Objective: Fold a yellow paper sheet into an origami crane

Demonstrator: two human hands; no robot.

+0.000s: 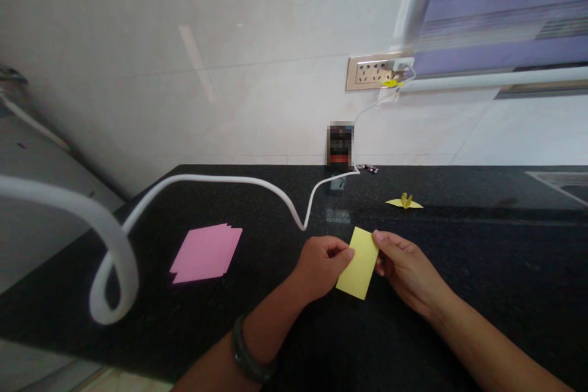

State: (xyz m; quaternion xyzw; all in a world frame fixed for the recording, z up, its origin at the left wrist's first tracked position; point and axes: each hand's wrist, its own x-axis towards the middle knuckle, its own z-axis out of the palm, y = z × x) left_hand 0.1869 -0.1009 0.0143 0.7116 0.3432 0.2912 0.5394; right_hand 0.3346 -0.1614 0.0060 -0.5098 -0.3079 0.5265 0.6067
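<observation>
A yellow sheet of paper (359,269), rectangular in outline, is held between my two hands above the dark countertop. My left hand (324,266) pinches its left edge between thumb and fingers. At the upper right corner, the thumb and fingers of my right hand (407,266) grip it too. Beyond my right hand a small folded yellow paper crane (405,202) stands on the counter with its wings spread. To the left lies a loose stack of pink paper sheets (206,254), some corners sticking out unevenly.
A thick white cable (215,179) loops across the left side and runs over the black countertop (271,208). Against the tiled wall leans a phone-like device (340,146), its front blurred. A wall socket (370,72) holds a plugged-in charger (404,64). A sink edge (555,187) shows at far right.
</observation>
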